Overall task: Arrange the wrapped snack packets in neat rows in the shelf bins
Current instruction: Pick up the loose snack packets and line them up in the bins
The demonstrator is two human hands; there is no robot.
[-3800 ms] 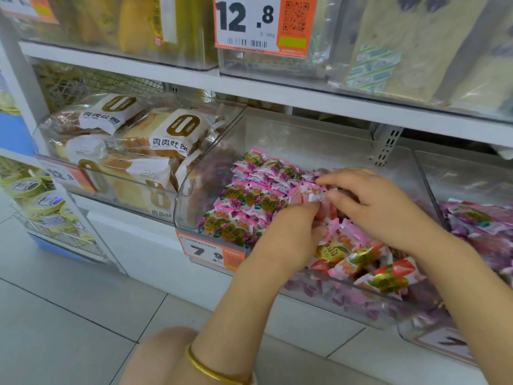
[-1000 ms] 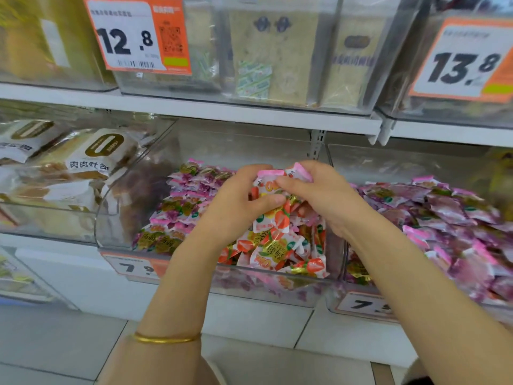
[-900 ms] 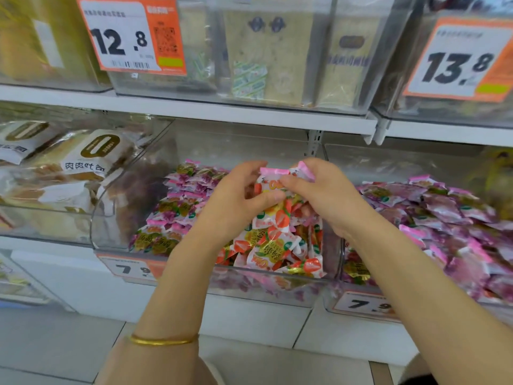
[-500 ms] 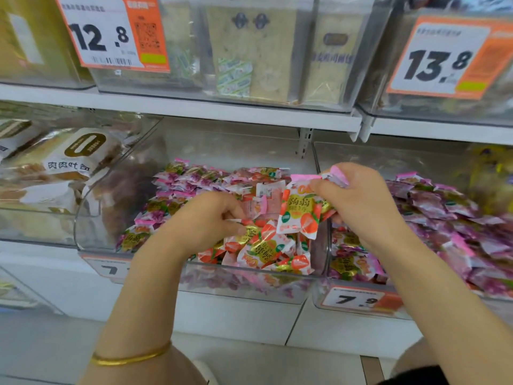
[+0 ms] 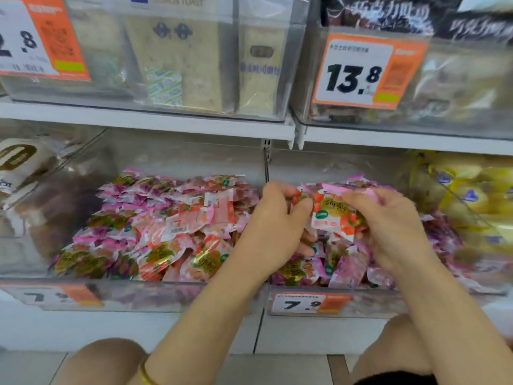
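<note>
Centrally, both hands meet over the right bin [image 5: 370,304]. The right hand [image 5: 388,229] pinches an orange-and-white packet [image 5: 333,215] by its upper right edge, fingers curled. The left hand [image 5: 273,229], fingers also curled, pinches the packet's left edge with its thumb, though blur makes this grip uncertain. The packet hangs just above the bin's pink heap [image 5: 344,269]. The left bin [image 5: 152,297] holds rough rows [image 5: 133,218].

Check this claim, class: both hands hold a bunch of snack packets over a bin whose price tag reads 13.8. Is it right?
Wrong on the tag. The head view shows the left hand and right hand holding the snack packets over a lower bin whose price tag reads 7.9; the 13.8 tag sits on the upper shelf.
</note>
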